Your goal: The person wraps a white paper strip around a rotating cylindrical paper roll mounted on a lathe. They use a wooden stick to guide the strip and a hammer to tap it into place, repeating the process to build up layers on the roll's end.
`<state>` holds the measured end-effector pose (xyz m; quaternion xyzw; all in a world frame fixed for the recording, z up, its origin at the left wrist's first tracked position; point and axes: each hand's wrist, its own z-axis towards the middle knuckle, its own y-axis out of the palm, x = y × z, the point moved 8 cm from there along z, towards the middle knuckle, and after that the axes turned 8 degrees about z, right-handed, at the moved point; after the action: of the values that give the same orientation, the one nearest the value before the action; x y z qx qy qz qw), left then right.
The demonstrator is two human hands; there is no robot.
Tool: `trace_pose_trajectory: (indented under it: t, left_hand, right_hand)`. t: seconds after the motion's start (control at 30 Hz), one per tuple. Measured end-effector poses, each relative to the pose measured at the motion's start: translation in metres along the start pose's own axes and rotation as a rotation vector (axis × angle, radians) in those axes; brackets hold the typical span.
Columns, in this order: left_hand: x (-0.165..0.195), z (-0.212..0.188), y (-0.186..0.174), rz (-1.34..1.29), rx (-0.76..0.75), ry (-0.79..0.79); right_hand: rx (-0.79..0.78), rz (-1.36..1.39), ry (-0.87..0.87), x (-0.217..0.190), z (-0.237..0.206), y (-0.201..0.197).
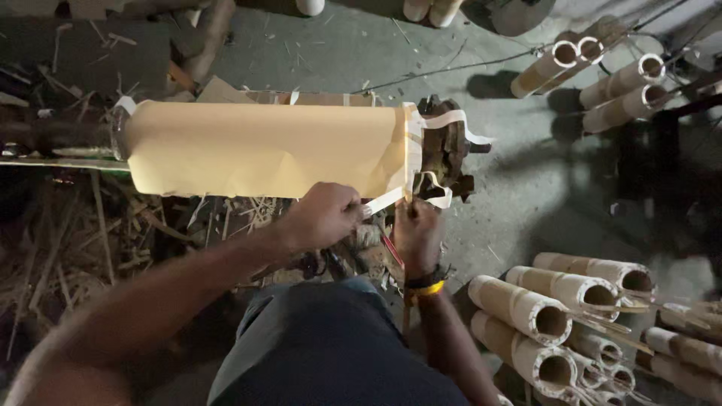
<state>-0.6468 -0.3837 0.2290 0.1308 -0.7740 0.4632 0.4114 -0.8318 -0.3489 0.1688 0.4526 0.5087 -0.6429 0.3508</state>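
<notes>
Gritty concrete floor (526, 195); both hands (368, 222) pinch white tape (385, 201) on smooth paper cylinder (263, 149).

1. A big paper roll (263, 149) lies sideways across the middle of the frame, on a metal rod (56, 135) that sticks out at its left end.
2. A metal clamp (444, 154) sits at the roll's right end.
3. The left hand (323, 216) and right hand (417, 233) are just below the roll's right end, pinching a paper strip (387, 200).
4. A stack of tubes (571, 316) lies at the lower right.
5. More tubes (602, 75) lie at the upper right.
6. Scraps (75, 240) lie on the floor at the lower left.
</notes>
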Motion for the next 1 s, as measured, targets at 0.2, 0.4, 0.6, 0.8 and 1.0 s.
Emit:
trace_pose_trajectory:
  t: [0.2, 0.4, 0.6, 0.8, 1.0]
  left_hand:
    - [0.055, -0.025, -0.008, 0.078, -0.038, 0.107]
    - [0.171, 0.017, 0.080, 0.462, 0.149, 0.638]
    - [0.153, 0.065, 0.133, 0.248, 0.004, 0.289]
    - [0.153, 0.006, 0.079, 0.235, 0.393, 0.560]
    - [-0.026, 0.060, 0.079, -0.339, 0.281, 0.078]
  right_hand:
    - [-0.005, -0.018, -0.228, -0.035, -0.014, -0.006]
    - [0.001, 0.265, 0.033, 0.029, -0.017, -0.001]
    - [0.107, 0.527, 0.409, 0.130, -0.005, 0.002]
    - [-0.300, 1.365, 0.785, 0.152, -0.018, 0.047]
    - [-0.464, 1.629, 0.874, 0.124, -0.032, 0.073]
